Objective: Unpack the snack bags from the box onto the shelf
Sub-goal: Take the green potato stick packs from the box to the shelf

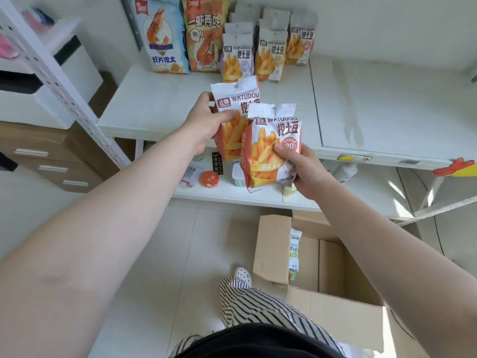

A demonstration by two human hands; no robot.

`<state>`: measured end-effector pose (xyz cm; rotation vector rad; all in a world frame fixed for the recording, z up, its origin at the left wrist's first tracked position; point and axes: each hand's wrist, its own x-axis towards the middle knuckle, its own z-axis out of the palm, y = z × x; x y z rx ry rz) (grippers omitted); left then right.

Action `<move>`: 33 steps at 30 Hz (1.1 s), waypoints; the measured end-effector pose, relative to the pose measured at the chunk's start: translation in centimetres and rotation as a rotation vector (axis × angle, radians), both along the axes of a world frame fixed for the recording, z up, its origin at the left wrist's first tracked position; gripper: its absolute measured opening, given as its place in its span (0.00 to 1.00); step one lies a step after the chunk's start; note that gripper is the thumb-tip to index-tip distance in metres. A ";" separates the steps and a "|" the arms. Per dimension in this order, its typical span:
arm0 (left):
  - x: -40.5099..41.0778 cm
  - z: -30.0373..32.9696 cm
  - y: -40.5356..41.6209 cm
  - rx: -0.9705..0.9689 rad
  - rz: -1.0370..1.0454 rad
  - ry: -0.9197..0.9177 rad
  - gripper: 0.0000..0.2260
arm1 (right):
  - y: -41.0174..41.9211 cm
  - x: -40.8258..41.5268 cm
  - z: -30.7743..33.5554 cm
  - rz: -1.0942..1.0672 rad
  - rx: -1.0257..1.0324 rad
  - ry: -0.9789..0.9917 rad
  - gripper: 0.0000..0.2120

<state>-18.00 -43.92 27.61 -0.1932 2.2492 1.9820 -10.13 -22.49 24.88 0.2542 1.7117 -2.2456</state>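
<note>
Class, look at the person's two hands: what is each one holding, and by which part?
The left hand grips one fries bag by its left edge. The right hand grips another fries bag by its lower right side.

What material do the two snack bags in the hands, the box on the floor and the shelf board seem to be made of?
Snack bag in the left hand and snack bag in the right hand: likely thin plastic film, printed, with a crimped top seal and soft creases.
Box: brown corrugated cardboard, matte, with folded flaps.
Shelf board: smooth white panel, perhaps laminate or painted metal; unclear.
</note>
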 end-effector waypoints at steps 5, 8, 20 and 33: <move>-6.5 -1.3 0.2 -0.047 0.004 -0.021 0.14 | 0.1 -6.5 -1.0 -0.015 0.038 -0.031 0.20; -9.5 -2.1 0.2 -0.055 0.011 -0.025 0.15 | 0.4 -9.7 -1.6 -0.026 0.060 -0.021 0.20; -21.6 -4.5 3.2 -0.042 -0.281 0.043 0.22 | 2.2 -18.5 -4.6 -0.149 0.128 0.072 0.22; -23.1 -5.5 5.3 0.040 -0.414 -0.136 0.20 | 3.8 -21.1 -7.0 -0.068 0.213 0.108 0.30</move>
